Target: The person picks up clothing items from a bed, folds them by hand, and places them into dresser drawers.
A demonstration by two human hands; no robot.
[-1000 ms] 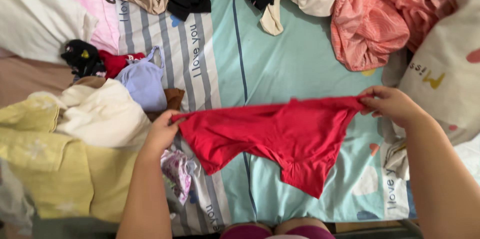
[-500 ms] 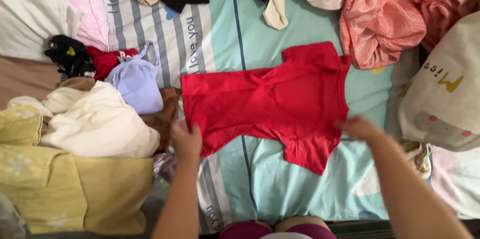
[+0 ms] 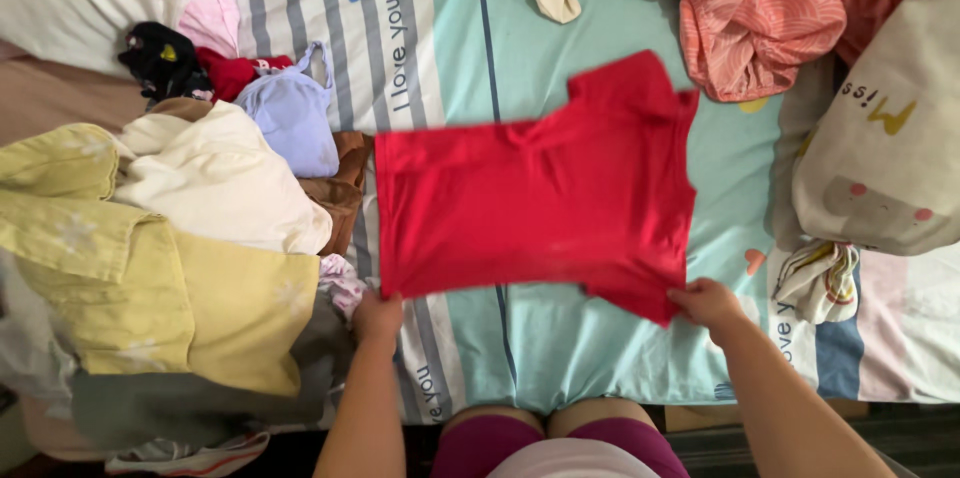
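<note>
Since a moment ago the one red T-shirt [image 3: 535, 198] has spread flatter, mid-bed | left hand [image 3: 378, 318] pinches its near-left corner | right hand [image 3: 706, 302] pinches its near sleeve | one yellow garment [image 3: 150, 278] at bedsheet's [image 3: 560, 358] left edge

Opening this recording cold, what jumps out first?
A bright red cotton T-shirt lies spread flat mid-bed on the pale teal sheet, with the left hand and right hand gripping its near corners. A heap of yellow and cream clothes fills the left side.
</note>
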